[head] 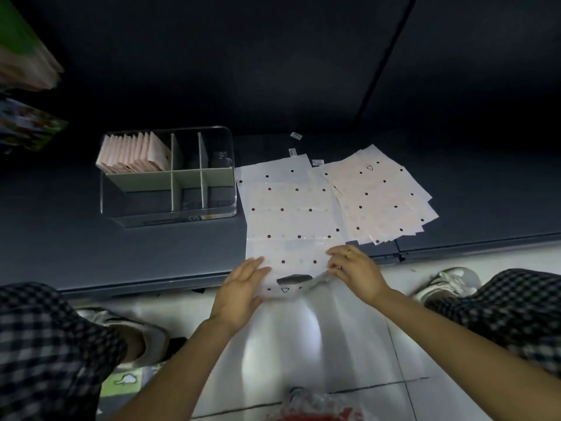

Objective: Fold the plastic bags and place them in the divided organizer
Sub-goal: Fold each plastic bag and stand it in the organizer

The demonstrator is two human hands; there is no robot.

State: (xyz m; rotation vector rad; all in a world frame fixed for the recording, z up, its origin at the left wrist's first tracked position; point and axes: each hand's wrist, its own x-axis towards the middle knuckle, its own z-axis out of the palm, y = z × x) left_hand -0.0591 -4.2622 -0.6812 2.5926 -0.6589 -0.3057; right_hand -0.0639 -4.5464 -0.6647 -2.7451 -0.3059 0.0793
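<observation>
Spread plastic bag [288,220] at the near edge of the dark shelf [151,253], both our hands on it.

Our left hand [241,294] lies flat with a released grip on the bag's near left corner; our right hand [355,270] pinches its near right edge. We read no words, only dots and a small triangle mark [284,289]. At 2 o'clock lies a stack of flat bags [382,199]; at 10 o'clock the divided organizer [168,177], folded bags [133,156] in its far-left compartment. Small stickers [296,135] beyond are illegible.
</observation>
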